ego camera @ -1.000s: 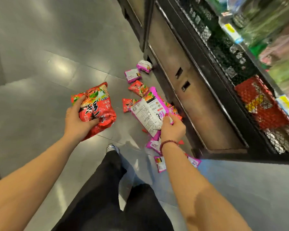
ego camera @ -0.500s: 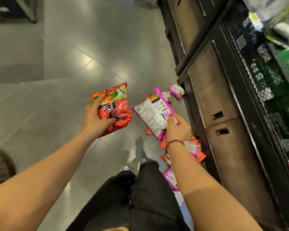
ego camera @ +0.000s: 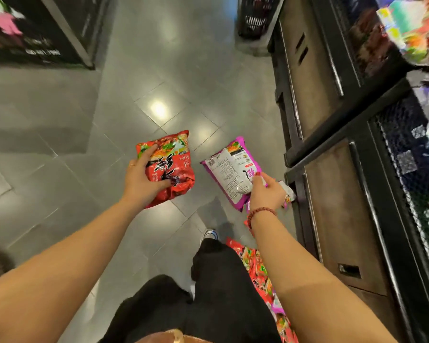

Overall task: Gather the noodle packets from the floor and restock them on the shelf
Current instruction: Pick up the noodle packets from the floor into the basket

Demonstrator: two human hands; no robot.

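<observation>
The task is in its early or middle part, as far as I can judge. The left hand (ego camera: 144, 184) holds a red packet (ego camera: 170, 169) of noodles in the air above the floor (ego camera: 144, 70). Its grip is closed around the near side of the packet, with the fingers spread over the front and the thumb over the lower edge. The right hand (ego camera: 266, 194), which wears a bead bracelet (ego camera: 260, 214), holds a pink packet (ego camera: 233, 174) with the printed back side up. This grip is a pinch at the near right corner of the packet, with the thumb on top. Both packets are lifted from the floor and are not yet on the shelf (ego camera: 357, 115), which stands at the right side. The goods on it are too blurred to name. The work is not finished on the floor. Several loose packets (ego camera: 252, 258), mostly red, lie near the person's right leg (ego camera: 223, 280), close to the base of the shelf. One small packet (ego camera: 289, 193) lies just behind the right hand, beside the shelf base. I cannot tell how many packets are already restocked. What remains, in my judgement, is to put these two packets on the shelf and then to collect the others.
</observation>
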